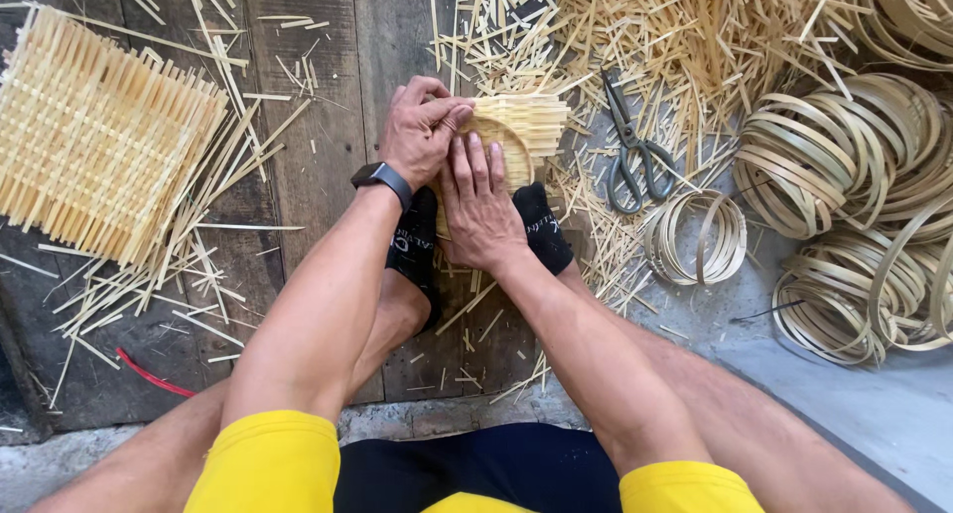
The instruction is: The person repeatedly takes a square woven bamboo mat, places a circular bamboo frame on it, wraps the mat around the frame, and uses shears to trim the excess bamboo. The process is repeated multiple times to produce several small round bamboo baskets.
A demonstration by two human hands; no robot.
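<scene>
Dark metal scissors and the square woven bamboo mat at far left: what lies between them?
In the head view, both hands, left hand and right hand, pressing a small woven bamboo piece, between scissors and mat.

A basket-weaving workshop on a rough plank floor (318,156): bamboo offcuts (695,37) heaped beyond the grip, coiled bamboo hoops (844,146) and scissors (633,156) to its right, a woven mat (99,136) far left.

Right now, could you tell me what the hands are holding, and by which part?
Both hold a small woven bamboo piece: the left hand pinches its upper-left edge, and the right hand presses flat on its lower part.
</scene>
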